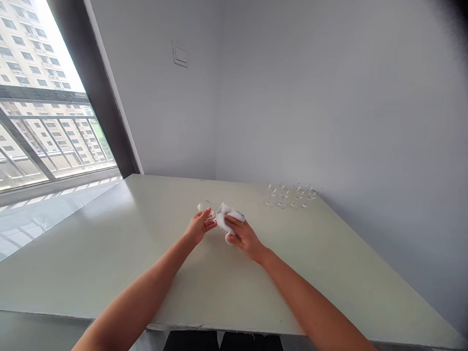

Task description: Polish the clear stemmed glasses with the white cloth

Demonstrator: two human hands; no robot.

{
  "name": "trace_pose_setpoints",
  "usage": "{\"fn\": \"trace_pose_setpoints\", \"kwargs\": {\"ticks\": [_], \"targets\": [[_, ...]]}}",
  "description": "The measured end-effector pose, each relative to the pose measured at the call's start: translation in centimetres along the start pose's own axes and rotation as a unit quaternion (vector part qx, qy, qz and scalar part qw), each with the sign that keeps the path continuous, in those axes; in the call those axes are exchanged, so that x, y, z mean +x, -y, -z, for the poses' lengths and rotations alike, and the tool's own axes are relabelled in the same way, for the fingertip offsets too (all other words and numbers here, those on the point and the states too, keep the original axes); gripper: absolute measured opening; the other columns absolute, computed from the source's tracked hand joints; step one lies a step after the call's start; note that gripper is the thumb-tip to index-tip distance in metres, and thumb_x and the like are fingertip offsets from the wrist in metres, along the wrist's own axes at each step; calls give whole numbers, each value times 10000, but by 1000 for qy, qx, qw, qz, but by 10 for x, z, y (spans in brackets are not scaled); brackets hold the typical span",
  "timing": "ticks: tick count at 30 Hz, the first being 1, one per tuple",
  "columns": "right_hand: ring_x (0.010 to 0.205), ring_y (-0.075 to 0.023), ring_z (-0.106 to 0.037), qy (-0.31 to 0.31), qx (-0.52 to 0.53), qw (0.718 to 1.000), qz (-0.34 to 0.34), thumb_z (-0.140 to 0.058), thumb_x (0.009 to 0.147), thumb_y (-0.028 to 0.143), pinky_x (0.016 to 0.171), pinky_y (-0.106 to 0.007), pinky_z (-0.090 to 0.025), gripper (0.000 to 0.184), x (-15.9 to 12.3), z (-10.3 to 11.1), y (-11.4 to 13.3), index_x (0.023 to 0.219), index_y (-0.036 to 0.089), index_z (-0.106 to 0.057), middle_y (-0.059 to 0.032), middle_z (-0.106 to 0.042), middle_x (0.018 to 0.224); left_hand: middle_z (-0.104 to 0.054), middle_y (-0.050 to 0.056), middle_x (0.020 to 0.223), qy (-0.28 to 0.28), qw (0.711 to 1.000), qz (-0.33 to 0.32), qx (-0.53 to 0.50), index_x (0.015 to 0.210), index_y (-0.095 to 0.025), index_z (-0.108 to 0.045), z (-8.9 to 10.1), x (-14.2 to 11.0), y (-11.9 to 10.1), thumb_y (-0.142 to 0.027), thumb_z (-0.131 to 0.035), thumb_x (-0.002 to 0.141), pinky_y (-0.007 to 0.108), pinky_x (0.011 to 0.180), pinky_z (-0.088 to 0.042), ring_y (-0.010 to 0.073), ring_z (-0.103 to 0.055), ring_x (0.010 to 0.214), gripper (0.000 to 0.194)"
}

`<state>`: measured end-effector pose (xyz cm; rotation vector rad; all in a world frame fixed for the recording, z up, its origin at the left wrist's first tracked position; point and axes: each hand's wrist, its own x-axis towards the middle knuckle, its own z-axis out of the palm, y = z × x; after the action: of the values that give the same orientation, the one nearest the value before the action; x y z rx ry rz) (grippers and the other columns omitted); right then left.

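My left hand [199, 225] holds a small clear glass [204, 209] above the middle of a pale green table [120, 243]. My right hand [243, 236] grips a crumpled white cloth [227, 215], which touches the glass. The two hands sit close together, a little above the tabletop.
Several small clear glasses [290, 195] stand in a cluster at the table's far right, near the grey wall. A large window with a railing fills the left. A wall switch [179, 54] is mounted above the table's far edge. The table's near edge runs along the bottom.
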<state>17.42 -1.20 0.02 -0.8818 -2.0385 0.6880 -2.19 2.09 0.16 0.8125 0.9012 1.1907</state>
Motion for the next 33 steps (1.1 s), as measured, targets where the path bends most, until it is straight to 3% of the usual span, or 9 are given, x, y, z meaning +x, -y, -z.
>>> {"fn": "trace_pose_setpoints", "kwargs": {"ticks": [4, 8, 11, 13, 18, 22, 25, 28, 33], "targets": [[951, -219, -445, 49, -91, 991, 81, -479, 827, 325, 812, -384, -371, 282, -2, -6, 11, 1094, 305, -566, -69, -486, 1108, -618, 59, 753, 63, 995, 59, -57, 820, -105, -561, -6, -5, 4, -436, -571, 741, 214, 524, -467, 120, -590, 611, 340], [788, -161, -483, -33, 130, 991, -30, -607, 729, 408, 673, -287, -415, 386, 4, -9, 9, 1086, 275, -545, -33, -511, 915, -636, 59, 879, 100, 983, 44, -150, 862, -119, -575, -14, -11, 2, -385, -517, 799, 210, 652, -503, 101, -610, 679, 279], [578, -108, -450, -69, 311, 937, -141, -630, 674, 492, 532, -237, -383, 425, 6, -16, 0, 983, 212, -551, 14, -506, 697, -607, 74, 1040, 119, 975, -3, -188, 925, -133, -561, -16, -11, 0, -359, -487, 825, 245, 787, -495, 125, -617, 834, 258], [527, -94, -430, -54, 337, 922, -183, -613, 661, 546, 501, -228, -365, 450, 5, -21, -5, 911, 176, -558, 21, -501, 642, -592, 69, 1078, 110, 974, -43, -191, 946, -154, -548, -14, -8, -4, -347, -504, 817, 264, 795, -496, 160, -600, 930, 237], [653, -118, -526, 83, 28, 990, -108, -530, 718, 576, 609, -258, -412, 431, -4, -14, 1, 926, 209, -618, -34, -577, 961, -584, 54, 1077, 17, 978, -137, -156, 916, -185, -516, -2, -1, -18, -353, -565, 772, 264, 761, -500, 200, -577, 997, 226], [802, -160, -543, -49, -206, 977, -31, -415, 838, 473, 724, -303, -421, 353, -4, 1, 14, 950, 219, -632, -62, -554, 1076, -578, 51, 1065, -20, 978, -183, -94, 946, -202, -473, -4, -3, -21, -364, -605, 736, 337, 815, -474, 202, -612, 917, 296], [865, -172, -531, -140, -234, 962, 6, -377, 877, 370, 754, -292, -424, 321, -1, 4, 19, 1035, 191, -593, -82, -577, 972, -568, 55, 1060, 2, 978, -207, -20, 1020, -212, -428, -21, -13, -12, -351, -633, 710, 395, 874, -435, 200, -622, 882, 396], [878, -182, -540, -129, -248, 960, 28, -408, 865, 368, 754, -293, -429, 345, 0, 0, 19, 1140, 192, -523, -81, -587, 976, -535, 77, 1111, 46, 973, -218, 60, 1090, -227, -376, -41, -27, 1, -321, -671, 670, 409, 879, -431, 215, -600, 933, 521], [737, -146, -576, -102, -227, 968, -42, -418, 857, 346, 662, -250, -429, 264, -1, -8, 10, 1026, 204, -563, -40, -620, 908, -442, 112, 1254, 59, 960, -210, 173, 1196, -263, -294, -51, -34, 18, -341, -644, 692, 402, 891, -424, 232, -539, 1050, 619]]}}
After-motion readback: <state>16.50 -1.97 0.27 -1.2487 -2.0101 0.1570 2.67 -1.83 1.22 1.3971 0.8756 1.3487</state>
